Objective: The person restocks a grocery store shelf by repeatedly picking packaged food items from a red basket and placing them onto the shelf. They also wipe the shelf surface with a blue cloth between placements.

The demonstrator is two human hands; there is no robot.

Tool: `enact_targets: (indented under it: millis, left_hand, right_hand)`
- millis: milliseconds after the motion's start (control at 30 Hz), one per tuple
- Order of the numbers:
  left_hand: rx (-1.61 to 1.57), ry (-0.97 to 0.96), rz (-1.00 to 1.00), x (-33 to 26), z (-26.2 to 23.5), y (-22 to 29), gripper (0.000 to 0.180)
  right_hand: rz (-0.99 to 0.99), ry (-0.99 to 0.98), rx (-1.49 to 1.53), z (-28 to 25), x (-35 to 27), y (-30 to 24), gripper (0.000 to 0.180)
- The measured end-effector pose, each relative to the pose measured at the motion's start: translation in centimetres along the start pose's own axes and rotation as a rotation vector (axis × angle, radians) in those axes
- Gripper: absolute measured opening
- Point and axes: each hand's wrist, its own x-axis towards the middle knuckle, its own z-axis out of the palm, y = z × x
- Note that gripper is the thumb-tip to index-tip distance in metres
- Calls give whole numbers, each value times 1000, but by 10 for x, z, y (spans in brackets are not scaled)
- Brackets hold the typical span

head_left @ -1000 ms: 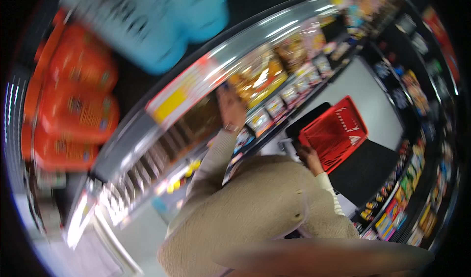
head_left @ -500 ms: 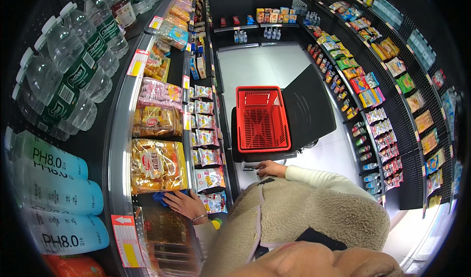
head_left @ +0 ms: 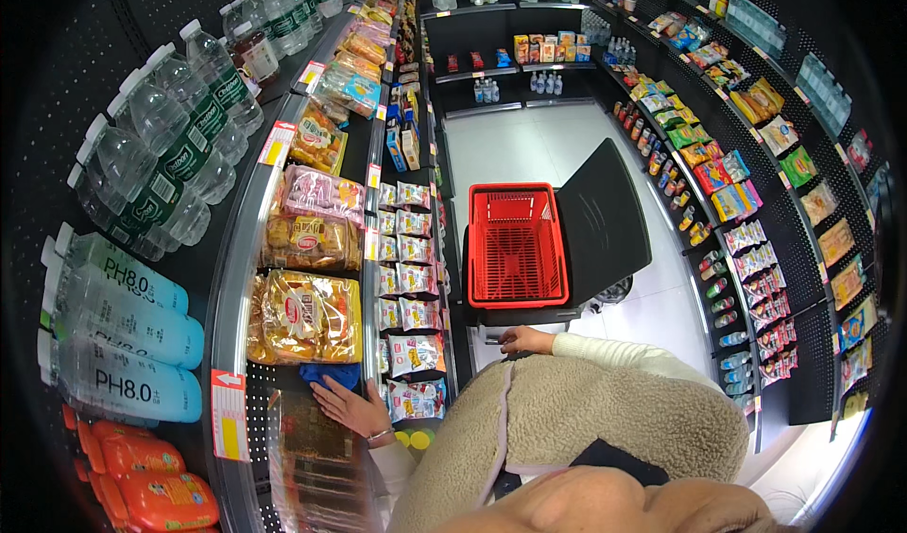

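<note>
On the left shelf, my left hand lies flat with its fingers stretched out and a bracelet at the wrist. Its fingers touch a crumpled blue cloth, which sits just in front of a big yellow bread pack. Near that hand is a brown, clear-wrapped pack. My right hand is closed at the near end of a black cart, on what looks like its handle; the fingers are partly hidden. A red basket rests on the cart, with nothing inside.
Water bottles, blue-labelled bottles and orange-red bottles line the upper left shelf. Small snack bags fill a lower row beside my left hand. Along the right wall run shelves of snack packs. Pale floor shows beside the cart.
The view has shifted, so shelves and cart sit lower and slightly right. My left hand has drawn a little back from the bread pack, and more blue cloth shows. My right hand stays at the cart.
</note>
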Motion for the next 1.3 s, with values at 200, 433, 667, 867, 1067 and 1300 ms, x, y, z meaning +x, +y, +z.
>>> enact_targets:
  millis: [200,433,667,867,1067,1300]
  left_hand:
    - [279,-195,-165,-33,-19,-18,110]
    - [468,-340,-235,-49,-34,-31,113]
    - [497,-330,-45,-62,-44,-56,101]
    - [629,-227,44,-72,-45,-66,91]
    - [639,-112,59,-78,-33,-66,79]
    - [642,-73,79,-72,-32,-61,74]
  right_hand:
    - [36,92,236,-22,-35,38,52]
    - [237,240,278,-54,-78,122,43]
    - [370,327,322,-75,-121,206,41]
    - [190,225,199,-78,-129,251,41]
    - [353,179,326,-61,-112,254,42]
    - [45,421,-489,-46,-29,233,52]
